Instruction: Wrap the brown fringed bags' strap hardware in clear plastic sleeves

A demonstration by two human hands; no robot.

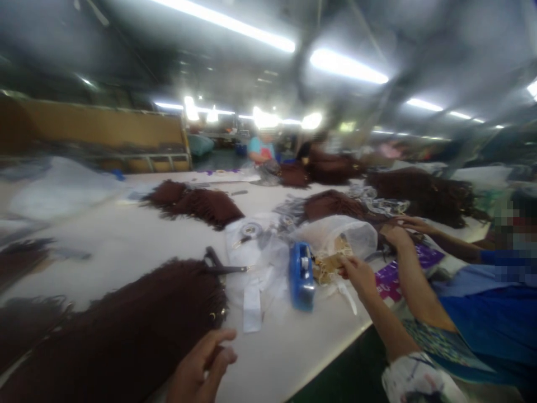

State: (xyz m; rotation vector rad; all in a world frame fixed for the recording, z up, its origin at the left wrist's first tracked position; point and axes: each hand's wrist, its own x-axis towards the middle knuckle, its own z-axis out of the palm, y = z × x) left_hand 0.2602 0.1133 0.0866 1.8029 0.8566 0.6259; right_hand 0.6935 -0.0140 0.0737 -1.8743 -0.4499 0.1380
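Note:
My left hand [205, 364] is near the table's front edge with its fingers bent and apart, holding nothing. Beside it lies a pile of dark brown fringed scarves or similar cloth [138, 324]. My right hand [359, 275], below a white patterned sleeve, pinches a brown cardboard tag [331, 262] with pale string among other stringed tags. Left of the tags stands a blue tape dispenser [301, 277]. Black-handled scissors [222, 268] rest by the cloth pile, and a white paper slip [252, 308] lies in front of them.
At the right, a co-worker in blue [495, 308] reaches over the table. Clear plastic bags [344, 229], a purple packet [428, 254] and more brown cloth [213, 206] lie on the white table [285, 358]. Another person [262, 151] is across the table.

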